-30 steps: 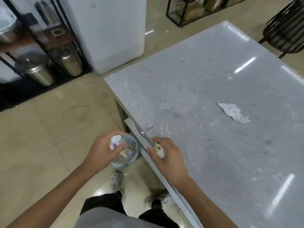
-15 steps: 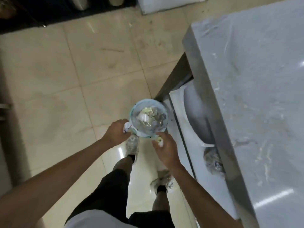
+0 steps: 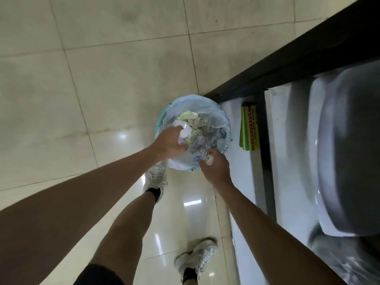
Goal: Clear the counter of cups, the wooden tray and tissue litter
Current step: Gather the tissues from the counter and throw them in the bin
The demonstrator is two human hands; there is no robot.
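Note:
A small bin (image 3: 218, 118) lined with a pale blue plastic bag stands on the floor beside the counter's base, holding crumpled tissues and clear wrappers. My left hand (image 3: 169, 141) is over the bin's mouth, closed on a white tissue wad (image 3: 183, 134). My right hand (image 3: 216, 166) is at the bin's near rim, closed on a small whitish tissue scrap (image 3: 209, 160). The countertop itself is out of view.
A dark counter frame (image 3: 287, 58) runs diagonally at the right, with a white lower shelf (image 3: 292, 182) carrying a large grey rounded object (image 3: 349, 151). A green and yellow packet (image 3: 249, 128) lies by the bin. My two feet in white sneakers stand on glossy beige tiles.
My view has dropped from the grey countertop down to the floor bin. Both hands, holding their tissue pieces, have moved from the counter edge to just over the bin's mouth.

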